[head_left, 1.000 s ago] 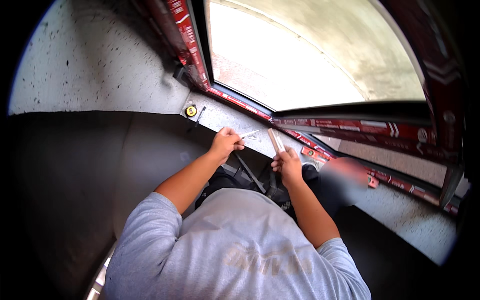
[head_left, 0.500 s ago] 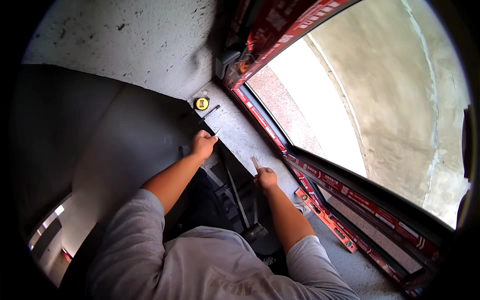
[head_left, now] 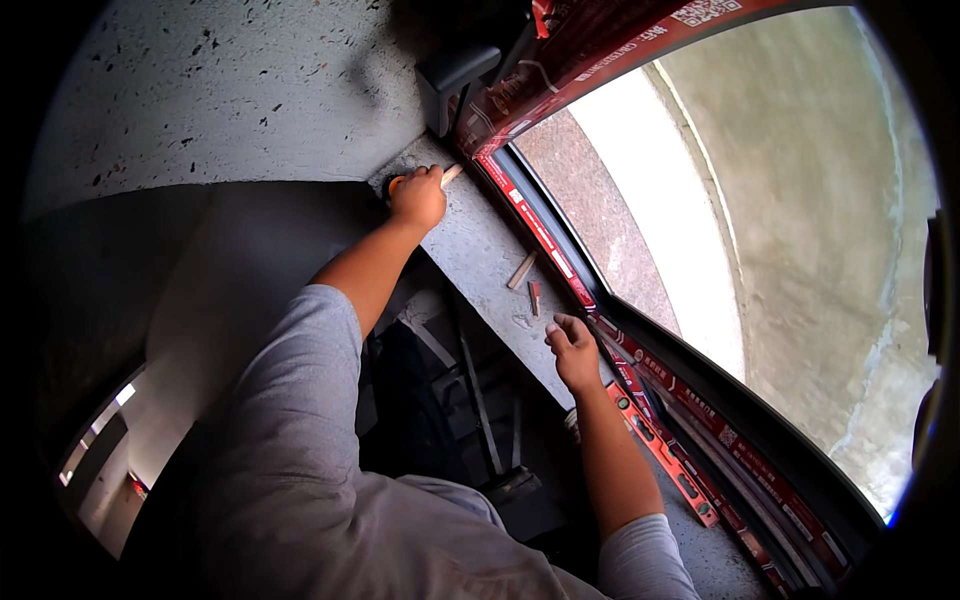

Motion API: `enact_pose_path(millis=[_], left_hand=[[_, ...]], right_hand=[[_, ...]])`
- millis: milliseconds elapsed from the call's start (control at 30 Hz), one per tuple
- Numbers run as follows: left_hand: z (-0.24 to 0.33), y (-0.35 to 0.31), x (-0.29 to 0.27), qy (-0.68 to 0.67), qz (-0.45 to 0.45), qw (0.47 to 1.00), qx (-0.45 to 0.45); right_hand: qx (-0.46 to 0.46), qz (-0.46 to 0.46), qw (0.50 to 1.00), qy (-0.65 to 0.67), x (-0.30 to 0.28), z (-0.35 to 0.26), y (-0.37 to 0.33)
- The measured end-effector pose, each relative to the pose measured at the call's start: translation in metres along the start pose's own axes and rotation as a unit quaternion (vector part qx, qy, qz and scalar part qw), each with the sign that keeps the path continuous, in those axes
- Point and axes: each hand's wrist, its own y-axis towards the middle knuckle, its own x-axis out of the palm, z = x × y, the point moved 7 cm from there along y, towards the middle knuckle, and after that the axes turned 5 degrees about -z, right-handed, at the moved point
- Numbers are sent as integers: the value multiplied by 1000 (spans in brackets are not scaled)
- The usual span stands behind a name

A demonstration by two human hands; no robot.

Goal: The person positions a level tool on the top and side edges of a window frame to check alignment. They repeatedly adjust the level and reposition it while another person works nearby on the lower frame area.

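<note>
From where I stand, the window (head_left: 640,190) takes up most of the right side, its red-wrapped frame (head_left: 545,235) running along the sill, the film covering most of what I can see of it. The pale, dark-flecked wall (head_left: 230,110) fills the upper left, and the concrete sill (head_left: 465,235) runs slantwise between the two. At the sill's near end a red spirit level (head_left: 662,453) lies alongside the frame. The person's two hands work well apart: the left hand (head_left: 417,198) is at the far corner, fingers curled, apparently pinching a wooden strip (head_left: 453,173) that pokes out toward the frame's corner. The right hand (head_left: 575,355) hangs by the frame, loosely bent, thumb and forefinger near each other — nothing that I can see between them. Just beyond it, a second strip (head_left: 521,270) and a shorter, red-faced piece (head_left: 535,297) lie loose on the sill, close together. Beside the left hand a rounded orange thing (head_left: 394,184) shows, mostly hidden, so I can't say what it is. By my reckoning the handling of the wood is only partly done — two pieces are down and out of the hands, one is up at the corner, and none looks fixed to anything.
</note>
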Motion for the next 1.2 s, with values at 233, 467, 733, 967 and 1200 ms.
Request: enact_pose_path(millis=[233, 467, 733, 967, 1200], left_hand=[[-1, 21, 4, 90, 9, 996, 4], [-1, 23, 6, 88, 5, 993, 78], [-1, 24, 20, 97, -9, 989, 107], [14, 16, -8, 110, -12, 992, 67], [61, -75, -129, -110, 51, 979, 162]], right_hand=[[104, 16, 994, -20, -15, 85, -77], [170, -19, 985, -22, 15, 134, -114], [180, -14, 983, -24, 16, 107, -117], [155, -6, 988, -16, 0, 116, -128], [132, 49, 990, 8, -47, 74, -195]])
